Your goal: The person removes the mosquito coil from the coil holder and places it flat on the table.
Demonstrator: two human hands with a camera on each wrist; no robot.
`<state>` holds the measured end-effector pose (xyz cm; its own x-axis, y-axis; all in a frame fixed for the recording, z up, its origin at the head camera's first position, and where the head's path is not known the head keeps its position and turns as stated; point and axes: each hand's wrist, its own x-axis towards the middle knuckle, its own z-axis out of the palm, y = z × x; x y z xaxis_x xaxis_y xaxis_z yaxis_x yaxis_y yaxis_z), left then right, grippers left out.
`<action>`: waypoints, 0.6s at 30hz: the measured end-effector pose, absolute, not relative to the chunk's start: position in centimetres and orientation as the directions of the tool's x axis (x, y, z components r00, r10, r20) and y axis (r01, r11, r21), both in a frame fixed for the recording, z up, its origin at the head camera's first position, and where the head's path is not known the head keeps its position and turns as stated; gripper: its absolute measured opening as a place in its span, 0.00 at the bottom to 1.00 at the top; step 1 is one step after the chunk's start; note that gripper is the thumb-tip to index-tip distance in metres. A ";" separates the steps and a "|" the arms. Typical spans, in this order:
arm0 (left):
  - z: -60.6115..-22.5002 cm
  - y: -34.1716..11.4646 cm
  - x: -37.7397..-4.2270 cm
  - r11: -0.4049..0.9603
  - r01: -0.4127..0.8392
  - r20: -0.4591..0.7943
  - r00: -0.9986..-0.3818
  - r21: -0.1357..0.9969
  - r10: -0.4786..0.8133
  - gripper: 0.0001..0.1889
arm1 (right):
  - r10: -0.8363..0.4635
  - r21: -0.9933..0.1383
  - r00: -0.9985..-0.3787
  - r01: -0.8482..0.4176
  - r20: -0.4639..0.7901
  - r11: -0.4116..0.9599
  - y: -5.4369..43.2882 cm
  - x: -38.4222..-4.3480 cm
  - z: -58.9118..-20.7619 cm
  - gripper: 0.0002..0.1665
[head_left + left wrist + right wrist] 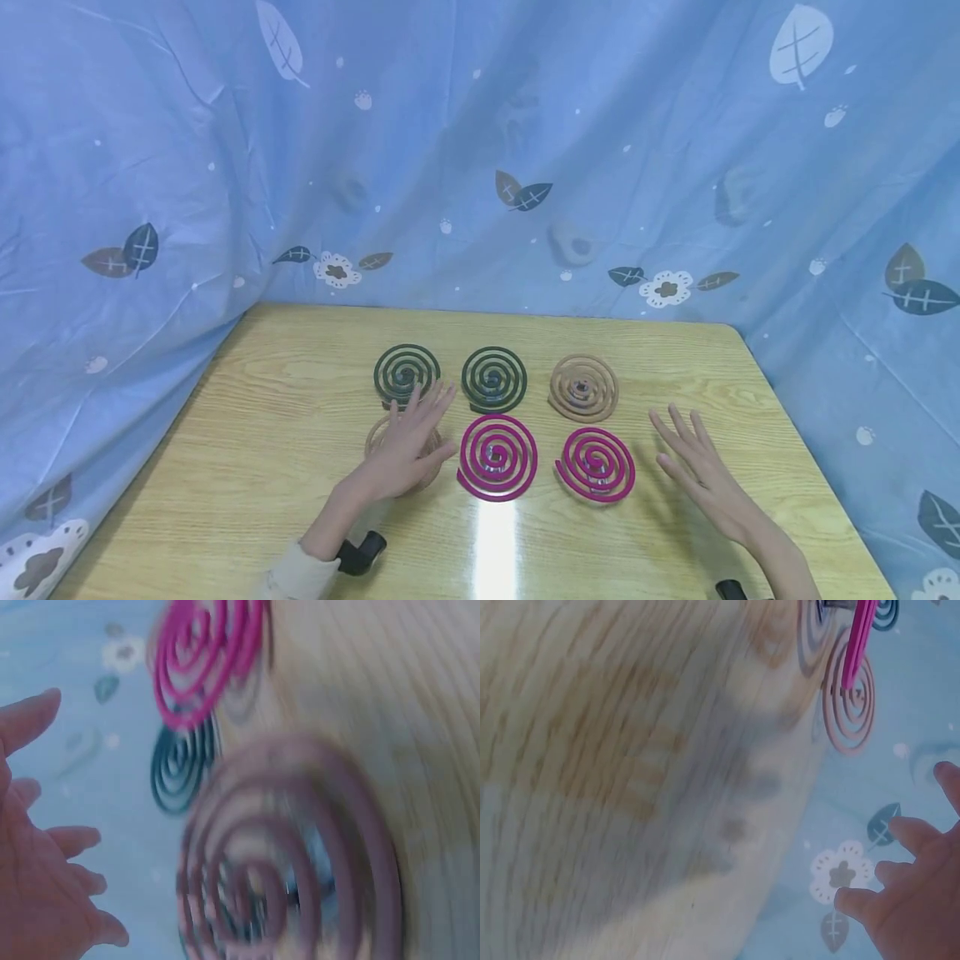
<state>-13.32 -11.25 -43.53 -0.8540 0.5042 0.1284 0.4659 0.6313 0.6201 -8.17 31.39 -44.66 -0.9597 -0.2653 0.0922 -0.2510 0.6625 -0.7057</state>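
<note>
My left hand (405, 450) hovers with spread, extended fingers over a tan mosquito coil (371, 435) at the front left, partly hiding it. In the left wrist view the tan coil (279, 900) stands apart from the fingers. My right hand (701, 475), fingers also spread, is held above the table to the right of a magenta mosquito coil (595, 460) that tilts on its stand. Another magenta coil (496, 454) lies between the tan and tilted ones. Behind them are two dark green coils, one left (406, 374), one middle (492, 380), and a tan coil (582, 387).
Small shiny stands hold the coils above the wooden table (247, 467). A blue curtain (420, 150) with leaf and flower prints hangs behind the table and along its sides. A bright reflection shows at the front of the tabletop.
</note>
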 end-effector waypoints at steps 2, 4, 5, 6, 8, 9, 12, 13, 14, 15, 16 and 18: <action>-43.6 -10.2 -13.2 0.604 0.473 0.123 -0.840 0.642 0.528 0.40 | -0.272 -0.720 -0.958 -0.253 0.092 0.646 31.2 -8.1 -44.7 0.32; -43.5 -9.2 -13.3 0.565 0.474 0.114 -0.824 0.675 0.555 0.40 | -0.280 -0.734 -0.956 -0.255 0.092 0.630 31.1 -8.1 -44.8 0.32; -43.5 -8.8 -13.3 0.545 0.474 0.109 -0.814 0.692 0.570 0.40 | -0.282 -0.739 -0.955 -0.255 0.092 0.623 31.1 -8.1 -44.9 0.32; -43.4 -8.3 -13.3 0.524 0.474 0.107 -0.805 0.708 0.583 0.40 | -0.283 -0.743 -0.955 -0.255 0.091 0.618 31.1 -8.1 -44.9 0.32; -43.4 -7.4 -13.3 0.481 0.469 0.105 -0.788 0.741 0.607 0.39 | -0.286 -0.753 -0.954 -0.254 0.092 0.606 31.1 -8.2 -45.0 0.32; -43.4 -7.0 -13.3 0.465 0.468 0.102 -0.779 0.752 0.619 0.39 | -0.286 -0.758 -0.954 -0.254 0.093 0.601 31.1 -8.2 -45.1 0.32; -43.6 -5.6 -13.3 0.427 0.475 0.099 -0.750 0.769 0.655 0.38 | -0.292 -0.774 -0.951 -0.258 0.099 0.578 31.2 -8.3 -45.2 0.31; -43.7 -5.2 -13.3 0.415 0.480 0.102 -0.740 0.773 0.665 0.37 | -0.296 -0.780 -0.950 -0.259 0.100 0.569 31.2 -8.3 -45.3 0.31; -43.8 -4.7 -13.3 0.405 0.488 0.105 -0.729 0.773 0.676 0.37 | -0.300 -0.786 -0.949 -0.261 0.101 0.560 31.2 -8.3 -45.3 0.31; -43.9 -4.2 -13.3 0.389 0.490 0.108 -0.719 0.780 0.687 0.37 | -0.304 -0.792 -0.947 -0.261 0.101 0.552 31.2 -8.3 -45.3 0.31; -44.0 -3.8 -13.3 0.371 0.495 0.117 -0.708 0.786 0.696 0.36 | -0.307 -0.797 -0.947 -0.260 0.098 0.546 31.2 -8.3 -45.3 0.30; -44.2 -3.0 -13.3 0.346 0.500 0.129 -0.694 0.794 0.709 0.36 | -0.313 -0.811 -0.946 -0.250 0.087 0.529 31.1 -8.3 -45.4 0.30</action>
<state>-13.32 -2.99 -44.15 -0.6938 0.7085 0.1288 0.5004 0.3457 0.7937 -8.31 31.07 -45.37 -0.9457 -0.3131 0.0870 -0.2498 0.5290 -0.8110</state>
